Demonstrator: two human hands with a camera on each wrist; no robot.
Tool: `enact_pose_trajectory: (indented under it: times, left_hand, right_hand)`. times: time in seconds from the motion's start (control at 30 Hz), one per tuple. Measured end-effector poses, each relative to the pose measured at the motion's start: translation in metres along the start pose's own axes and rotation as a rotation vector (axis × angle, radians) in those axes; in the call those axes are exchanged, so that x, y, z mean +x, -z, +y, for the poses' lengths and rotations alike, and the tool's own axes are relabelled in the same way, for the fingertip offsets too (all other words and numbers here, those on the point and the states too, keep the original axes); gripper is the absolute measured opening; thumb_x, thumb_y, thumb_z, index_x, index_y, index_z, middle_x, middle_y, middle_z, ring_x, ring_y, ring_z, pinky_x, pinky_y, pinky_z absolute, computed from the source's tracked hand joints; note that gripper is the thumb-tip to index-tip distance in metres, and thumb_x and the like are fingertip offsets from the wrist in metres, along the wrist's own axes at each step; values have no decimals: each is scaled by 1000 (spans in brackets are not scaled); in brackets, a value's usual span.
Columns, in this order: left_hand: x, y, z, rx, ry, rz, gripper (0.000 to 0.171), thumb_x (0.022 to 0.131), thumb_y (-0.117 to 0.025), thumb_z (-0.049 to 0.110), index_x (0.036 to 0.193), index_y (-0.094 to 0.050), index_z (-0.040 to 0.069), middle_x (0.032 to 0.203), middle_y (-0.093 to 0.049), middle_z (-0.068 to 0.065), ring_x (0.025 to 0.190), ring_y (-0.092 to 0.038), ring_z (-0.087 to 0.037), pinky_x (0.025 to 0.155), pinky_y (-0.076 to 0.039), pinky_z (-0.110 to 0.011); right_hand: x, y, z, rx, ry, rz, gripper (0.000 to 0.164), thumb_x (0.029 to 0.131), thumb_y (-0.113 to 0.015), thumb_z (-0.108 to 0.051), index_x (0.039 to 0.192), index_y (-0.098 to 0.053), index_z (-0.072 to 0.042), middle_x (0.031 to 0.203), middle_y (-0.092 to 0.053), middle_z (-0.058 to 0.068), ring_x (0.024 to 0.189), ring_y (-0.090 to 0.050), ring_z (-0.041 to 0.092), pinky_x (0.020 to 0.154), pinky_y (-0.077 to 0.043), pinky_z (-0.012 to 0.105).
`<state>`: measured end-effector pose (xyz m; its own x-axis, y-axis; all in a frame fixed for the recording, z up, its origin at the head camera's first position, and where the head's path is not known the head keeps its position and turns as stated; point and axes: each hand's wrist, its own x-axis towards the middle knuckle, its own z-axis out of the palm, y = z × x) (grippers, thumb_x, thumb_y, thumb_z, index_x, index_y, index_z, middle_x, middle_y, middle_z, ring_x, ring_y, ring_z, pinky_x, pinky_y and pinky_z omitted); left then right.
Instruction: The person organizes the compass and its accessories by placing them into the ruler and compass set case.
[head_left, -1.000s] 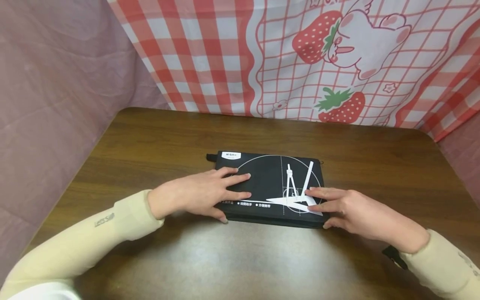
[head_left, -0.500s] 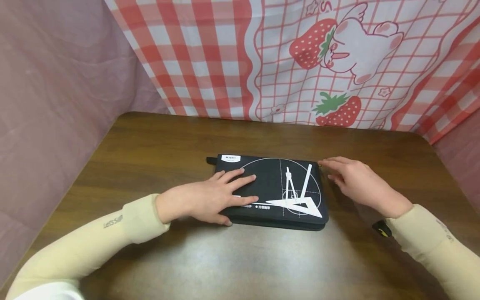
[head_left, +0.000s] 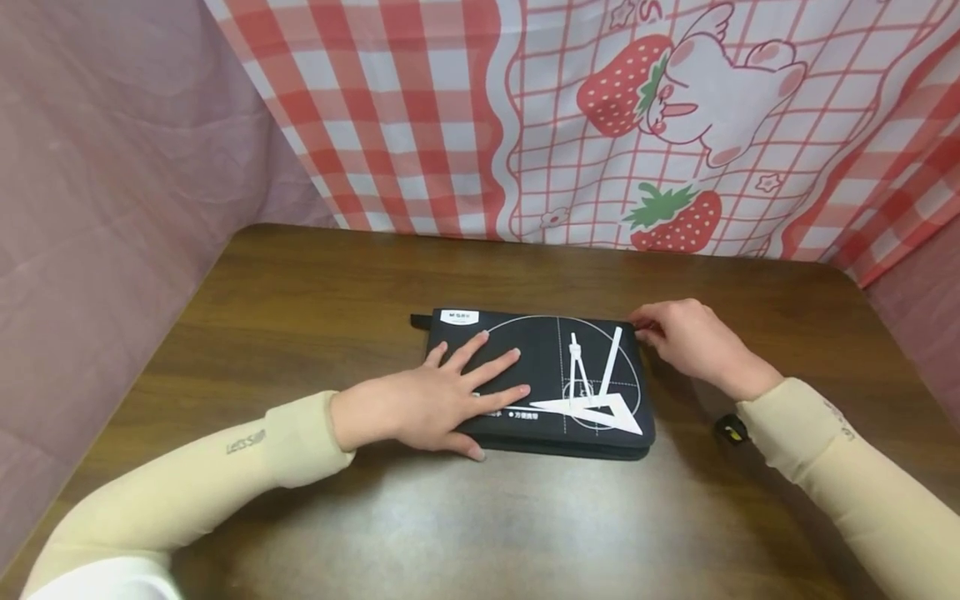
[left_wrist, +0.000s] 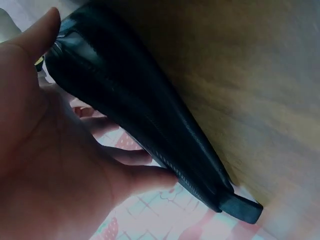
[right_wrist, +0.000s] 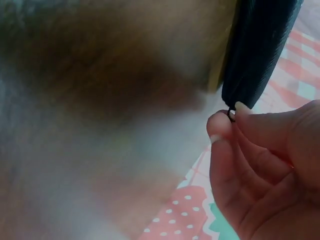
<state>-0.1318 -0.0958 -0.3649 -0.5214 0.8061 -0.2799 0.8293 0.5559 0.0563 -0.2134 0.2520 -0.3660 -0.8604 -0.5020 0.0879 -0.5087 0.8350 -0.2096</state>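
A flat black zippered case [head_left: 528,350] with white compass and set-square drawings lies on the table. My left hand [head_left: 442,404] rests spread over the case's left part, its thumb at the near edge; the left wrist view shows the zippered side [left_wrist: 125,95] of the case beside the palm. At the far right corner, my right hand [head_left: 693,340] pinches a small dark zipper pull [right_wrist: 230,115] between thumb and forefinger. In the head view those fingers hide the pull. A short black strap [head_left: 420,321] sticks out from the left end.
The brown wooden table [head_left: 337,283] extends around the case on every side. Behind it hangs a red-and-white checked cloth [head_left: 420,125] with strawberries, and a pink cloth [head_left: 135,167] hangs at the left.
My right hand has left the case's near right part, moved up to the far right corner and pinched the zipper pull. The left hand has slid slightly right, its fingers more spread.
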Motion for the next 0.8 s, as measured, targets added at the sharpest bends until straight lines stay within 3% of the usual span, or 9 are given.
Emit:
enact_pose_trajectory:
  times: [0.2, 0.33, 0.57, 0.8]
  left_hand:
    - [1, 1, 1, 20, 12, -13, 86, 82, -43, 67, 146, 6, 38, 153, 19, -1, 135, 15, -39, 96, -19, -66]
    - [2, 2, 1, 31, 14, -33, 86, 82, -46, 65, 146, 5, 39, 153, 20, -1, 135, 16, -39, 96, -18, -66]
    - [3, -7, 3, 57, 47, -20, 86, 81, -37, 72, 145, 10, 39, 150, 27, -1, 133, 22, -38, 97, -15, -67]
    - [6, -8, 10, 44, 124, -88, 85, 83, -32, 71, 142, 20, 38, 147, 34, -1, 130, 30, -38, 97, -9, -68]
  right_hand:
    - [5, -1, 13, 59, 73, -38, 18, 79, -68, -7, 97, -68, -7, 86, -65, 4, 71, -55, 14, 67, -50, 34]
    - [8, -2, 18, 77, 69, -93, 18, 79, -68, -8, 98, -68, -6, 87, -65, 4, 71, -55, 14, 67, -50, 34]
    - [8, -5, 18, -19, 93, -101, 11, 80, -67, -10, 91, -67, -6, 82, -63, 4, 69, -53, 15, 69, -51, 37]
    - [1, -8, 16, -130, 147, -48, 15, 77, -69, -12, 92, -67, -10, 85, -62, 2, 71, -54, 15, 72, -51, 39]
